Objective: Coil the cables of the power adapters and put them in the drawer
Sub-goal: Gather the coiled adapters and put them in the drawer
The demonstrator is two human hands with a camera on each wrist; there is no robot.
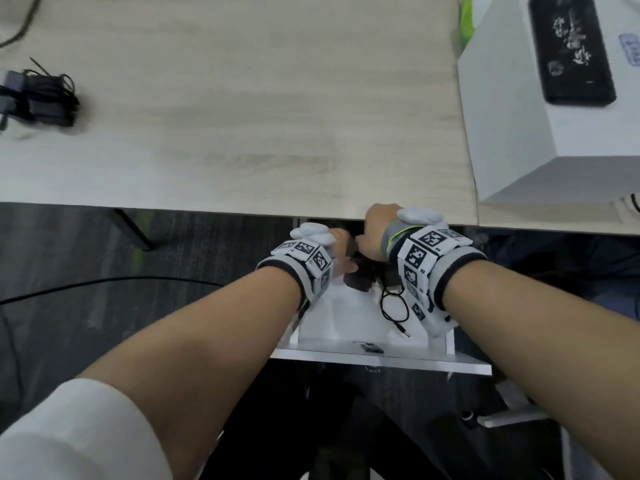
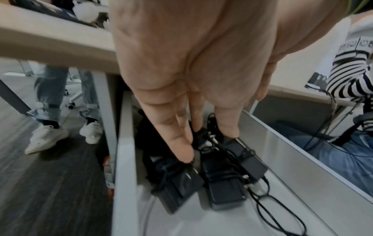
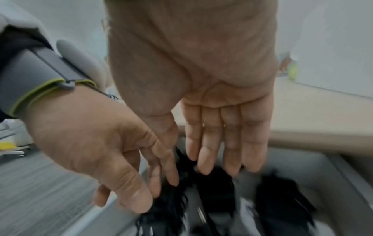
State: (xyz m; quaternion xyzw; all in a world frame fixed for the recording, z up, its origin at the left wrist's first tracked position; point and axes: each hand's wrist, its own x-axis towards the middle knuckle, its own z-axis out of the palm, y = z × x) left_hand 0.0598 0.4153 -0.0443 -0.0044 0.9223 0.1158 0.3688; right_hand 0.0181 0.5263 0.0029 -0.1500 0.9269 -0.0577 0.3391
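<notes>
The white drawer [image 1: 363,349] stands pulled out under the desk edge. Several black power adapters [image 2: 224,190] with wound cables lie side by side at its back. My left hand [image 2: 206,143] reaches down into it, fingers straight, fingertips [image 2: 184,153] touching the leftmost adapter [image 2: 179,183]. My right hand [image 3: 197,174] hovers just above the adapters [image 3: 218,191] with straight fingers and holds nothing. In the head view both hands, left [image 1: 341,252] and right [image 1: 372,233], meet over the adapters [image 1: 360,282]. One more adapter with a bundled cable [image 1: 38,98] lies far left on the desk.
A loose thin cable loop with a plug [image 1: 394,308] lies in the drawer's front part. A white box [image 1: 554,116] carrying a black flat object stands on the desk at right. A person in a striped top [image 2: 351,76] sits beyond the drawer. A black cable [image 1: 104,282] runs across the floor.
</notes>
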